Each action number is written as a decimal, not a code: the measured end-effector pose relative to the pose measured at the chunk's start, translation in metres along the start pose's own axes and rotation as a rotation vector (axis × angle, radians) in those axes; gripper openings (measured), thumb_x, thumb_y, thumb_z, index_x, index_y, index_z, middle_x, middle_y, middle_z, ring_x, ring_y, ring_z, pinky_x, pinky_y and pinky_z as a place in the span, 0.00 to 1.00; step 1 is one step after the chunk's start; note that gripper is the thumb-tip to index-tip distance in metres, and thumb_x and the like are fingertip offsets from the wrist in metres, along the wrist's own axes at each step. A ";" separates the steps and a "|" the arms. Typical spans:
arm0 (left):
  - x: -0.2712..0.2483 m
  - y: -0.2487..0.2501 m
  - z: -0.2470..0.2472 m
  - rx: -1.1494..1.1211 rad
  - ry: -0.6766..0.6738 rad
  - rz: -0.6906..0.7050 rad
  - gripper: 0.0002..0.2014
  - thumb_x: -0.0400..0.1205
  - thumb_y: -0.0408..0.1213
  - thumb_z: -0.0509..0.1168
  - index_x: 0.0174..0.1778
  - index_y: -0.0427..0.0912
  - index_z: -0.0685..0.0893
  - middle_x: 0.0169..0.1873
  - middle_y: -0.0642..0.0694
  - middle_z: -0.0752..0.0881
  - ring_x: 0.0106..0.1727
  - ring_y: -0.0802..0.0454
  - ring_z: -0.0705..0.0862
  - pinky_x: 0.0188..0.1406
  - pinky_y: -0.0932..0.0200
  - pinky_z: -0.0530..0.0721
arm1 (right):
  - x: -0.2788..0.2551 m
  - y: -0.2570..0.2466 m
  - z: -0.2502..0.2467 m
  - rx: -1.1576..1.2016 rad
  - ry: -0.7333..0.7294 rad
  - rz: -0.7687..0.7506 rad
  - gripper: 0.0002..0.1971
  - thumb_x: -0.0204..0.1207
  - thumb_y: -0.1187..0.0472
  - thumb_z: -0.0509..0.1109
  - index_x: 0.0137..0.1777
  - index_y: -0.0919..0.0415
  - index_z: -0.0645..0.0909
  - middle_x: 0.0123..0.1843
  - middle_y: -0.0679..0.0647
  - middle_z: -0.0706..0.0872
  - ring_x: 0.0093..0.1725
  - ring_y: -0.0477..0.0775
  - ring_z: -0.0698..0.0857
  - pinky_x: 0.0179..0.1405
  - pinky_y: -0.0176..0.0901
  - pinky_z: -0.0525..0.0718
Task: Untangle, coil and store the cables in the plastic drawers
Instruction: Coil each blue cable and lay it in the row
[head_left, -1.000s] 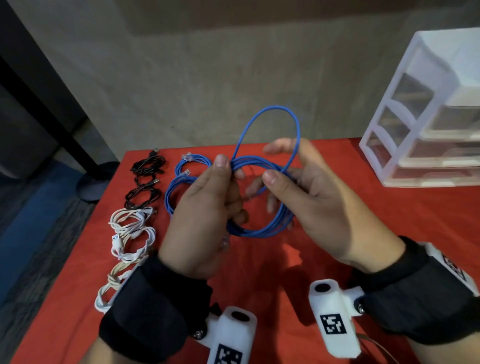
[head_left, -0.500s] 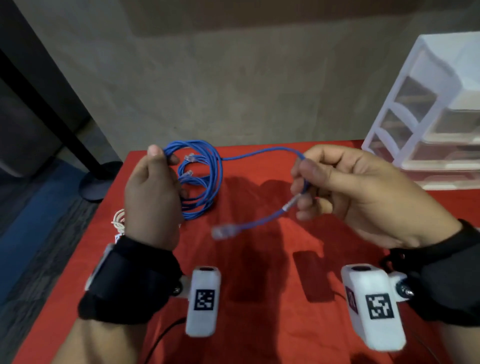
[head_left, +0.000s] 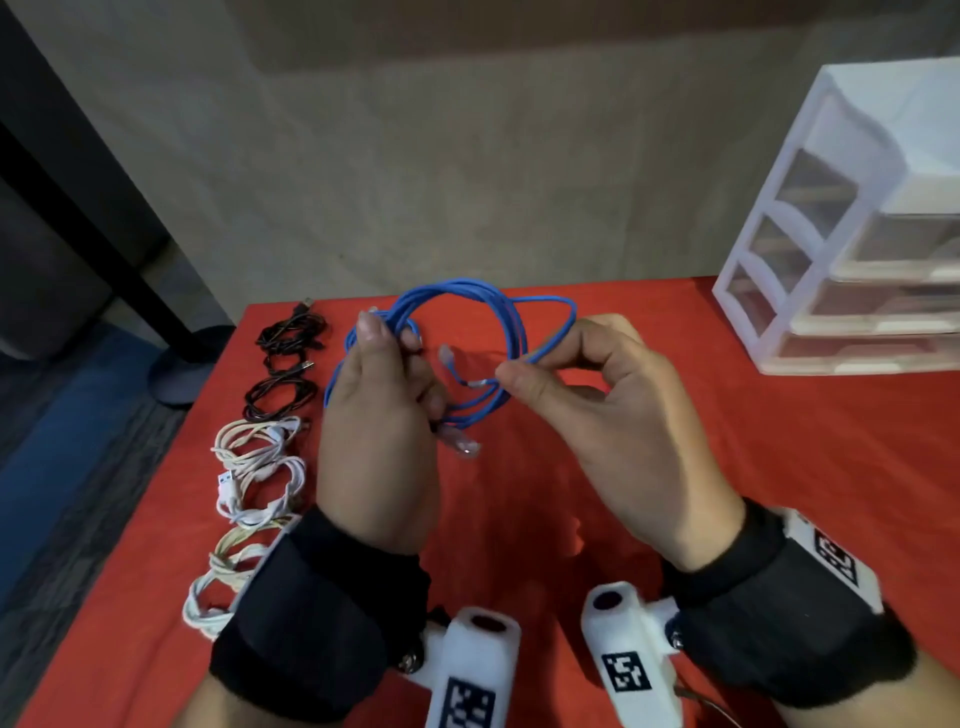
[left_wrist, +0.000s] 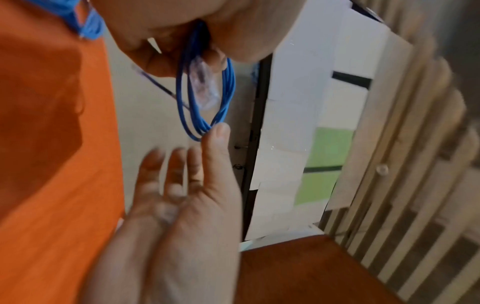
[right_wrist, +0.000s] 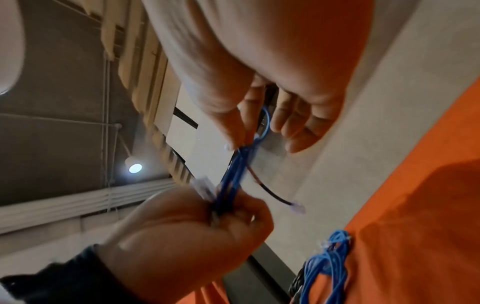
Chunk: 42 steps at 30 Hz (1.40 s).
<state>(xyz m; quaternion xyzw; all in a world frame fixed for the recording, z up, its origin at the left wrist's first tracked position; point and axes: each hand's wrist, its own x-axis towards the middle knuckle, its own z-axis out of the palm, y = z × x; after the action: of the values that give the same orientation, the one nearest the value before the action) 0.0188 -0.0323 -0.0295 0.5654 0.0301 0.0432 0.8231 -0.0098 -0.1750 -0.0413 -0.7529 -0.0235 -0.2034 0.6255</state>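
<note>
Holding item: blue cable (head_left: 470, 301), several loops, raised above the red desk (head_left: 779, 467).

Left hand (head_left: 379, 415): grip closed round the gathered loops at the coil's left side; one clear plug (head_left: 460, 444) hangs just below that grip.

Right hand (head_left: 597, 415): thumb and forefinger pinch a strand at the coil's right side; the other fingers curl loosely. The second plug (head_left: 445, 356) lies between the two grips, inside the loop.

Left of the left grip, on the desk:
- another blue coil (right_wrist: 327, 265), mostly hidden behind the left hand in the head view;
- black cables (head_left: 288, 358), coiled, further left;
- white cables (head_left: 254, 467), coiled, nearer the person, partly covered by the left wristband.

Right of the right grip, well apart: plastic drawers (head_left: 852, 223), three tiers, at the desk's far right edge. Whether each drawer is open or closed cannot be told.

Between grips and drawers: bare red desk. Both hands and the held coil screen the desk's middle.
</note>
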 end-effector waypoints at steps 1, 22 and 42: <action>-0.001 0.000 0.002 -0.080 -0.026 -0.071 0.18 0.93 0.52 0.49 0.45 0.47 0.75 0.22 0.56 0.65 0.26 0.59 0.66 0.17 0.65 0.70 | -0.001 0.002 0.002 0.052 0.032 -0.005 0.10 0.75 0.57 0.82 0.45 0.60 0.84 0.51 0.59 0.85 0.50 0.50 0.86 0.48 0.46 0.84; 0.009 0.026 -0.013 -0.486 -0.144 -0.631 0.20 0.91 0.48 0.56 0.33 0.47 0.77 0.20 0.54 0.60 0.18 0.59 0.59 0.45 0.70 0.57 | 0.010 0.002 -0.022 -0.356 -0.511 -0.286 0.05 0.78 0.67 0.76 0.47 0.57 0.84 0.43 0.43 0.85 0.43 0.44 0.85 0.45 0.32 0.79; -0.014 -0.008 -0.012 0.726 -0.634 0.278 0.10 0.88 0.47 0.61 0.64 0.57 0.79 0.44 0.60 0.81 0.33 0.62 0.79 0.37 0.65 0.77 | 0.020 0.000 -0.045 -0.151 -0.445 0.192 0.03 0.81 0.67 0.74 0.46 0.61 0.89 0.25 0.49 0.82 0.21 0.47 0.76 0.21 0.41 0.73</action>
<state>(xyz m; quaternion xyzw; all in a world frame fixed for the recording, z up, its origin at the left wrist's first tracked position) 0.0041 -0.0256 -0.0408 0.7992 -0.2841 -0.0349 0.5285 -0.0037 -0.2226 -0.0288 -0.8224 -0.0735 0.0264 0.5635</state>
